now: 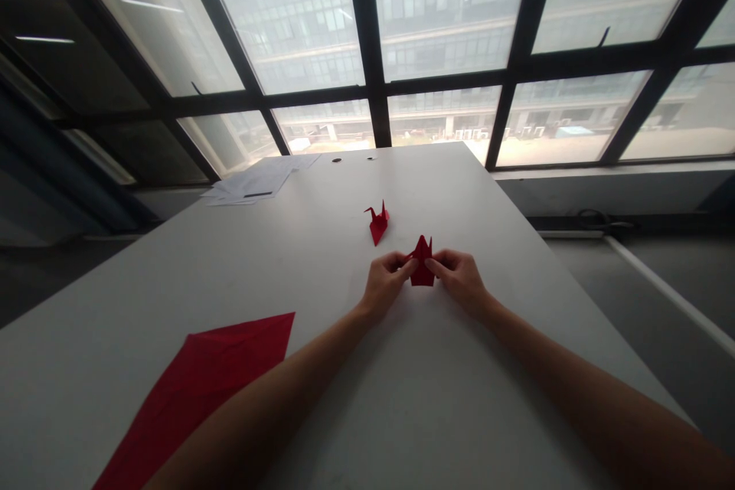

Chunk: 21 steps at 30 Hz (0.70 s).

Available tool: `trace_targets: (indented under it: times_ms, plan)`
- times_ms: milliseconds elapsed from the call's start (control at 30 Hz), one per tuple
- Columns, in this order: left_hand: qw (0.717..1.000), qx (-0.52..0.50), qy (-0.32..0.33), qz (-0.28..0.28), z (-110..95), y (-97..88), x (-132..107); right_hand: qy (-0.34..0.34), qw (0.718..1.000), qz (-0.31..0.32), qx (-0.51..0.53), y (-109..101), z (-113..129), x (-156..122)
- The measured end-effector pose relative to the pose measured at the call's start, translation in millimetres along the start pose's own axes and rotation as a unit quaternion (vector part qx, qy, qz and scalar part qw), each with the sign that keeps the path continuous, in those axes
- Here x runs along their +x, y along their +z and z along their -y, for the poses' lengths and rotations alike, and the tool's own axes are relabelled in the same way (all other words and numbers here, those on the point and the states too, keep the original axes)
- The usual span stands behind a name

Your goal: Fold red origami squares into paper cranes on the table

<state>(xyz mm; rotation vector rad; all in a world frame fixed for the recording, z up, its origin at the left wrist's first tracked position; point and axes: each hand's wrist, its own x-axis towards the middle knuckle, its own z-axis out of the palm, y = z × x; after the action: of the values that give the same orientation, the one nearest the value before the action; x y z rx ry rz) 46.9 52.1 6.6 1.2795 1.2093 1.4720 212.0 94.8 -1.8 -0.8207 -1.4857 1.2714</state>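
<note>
Between my two hands is a red origami crane [423,264], partly folded, with narrow points sticking up at its top. My left hand [387,281] pinches its left side between thumb and fingers. On the opposite side, my right hand [462,276] grips the paper in the same way, thumb on the front face. The fingers behind the paper are hidden. Just beyond my left hand stands a finished red paper crane [378,224] on the white table [321,260], apart from both hands.
A large red paper sheet [230,367] lies at the near left, partly under my left forearm in view. White papers [253,182] with a dark pen [258,194] on them rest at the far left. Windows [448,8] rise behind the table; its right edge slants toward me.
</note>
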Motion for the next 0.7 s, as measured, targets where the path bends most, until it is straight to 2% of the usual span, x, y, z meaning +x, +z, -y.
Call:
trace_targets:
  times_ms: [133, 233, 500, 600, 700]
  plan:
    - [0.999, 0.014, -0.014, 0.03, -0.8, 0.4, 1.2, -0.004, 1.0, -0.023, 0.006, -0.4, -1.9, 0.5]
    - [0.999, 0.039, -0.018, 0.032, -0.6, 0.0, 1.1, -0.003, 0.999, -0.041, 0.004, -0.2, 0.7, 0.5]
    - [0.999, 0.014, 0.011, -0.032, 0.2, -0.5, -0.3, 0.017, 0.999, 0.007, 0.027, 0.8, 3.5, 0.8]
    - [1.0, 0.01, 0.008, -0.028, -1.4, 0.2, -0.1, 0.012, 0.999, 0.021, 0.033, 0.6, -1.3, 1.2]
    - [1.0, 0.019, -0.005, -0.008, -4.3, 0.9, -0.3, 0.008, 0.999, 0.003, 0.037, 0.3, -3.7, 1.6]
